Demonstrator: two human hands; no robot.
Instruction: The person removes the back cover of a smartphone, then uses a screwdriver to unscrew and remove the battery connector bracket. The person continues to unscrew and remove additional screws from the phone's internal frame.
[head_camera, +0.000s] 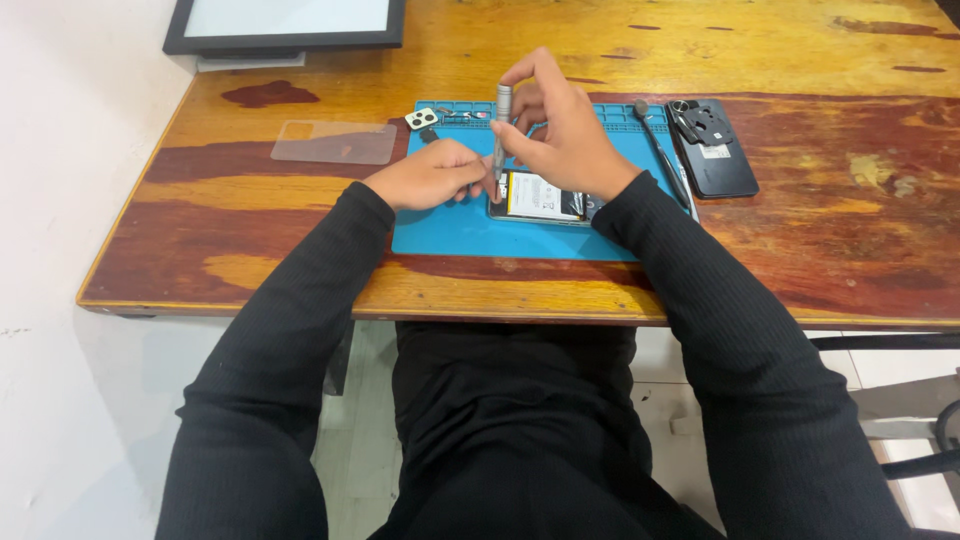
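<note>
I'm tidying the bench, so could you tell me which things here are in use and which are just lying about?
In use: screwdriver in the right hand; opened phone, steadied by the left hand; blue mat.

Lying about: clear case; black back cover; camera piece; spare tool; monitor.

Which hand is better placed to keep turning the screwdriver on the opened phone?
Right. The right hand already grips the upright screwdriver over the opened phone, fingers at its top. The left hand rests low beside the phone, apparently steadying it.
</note>
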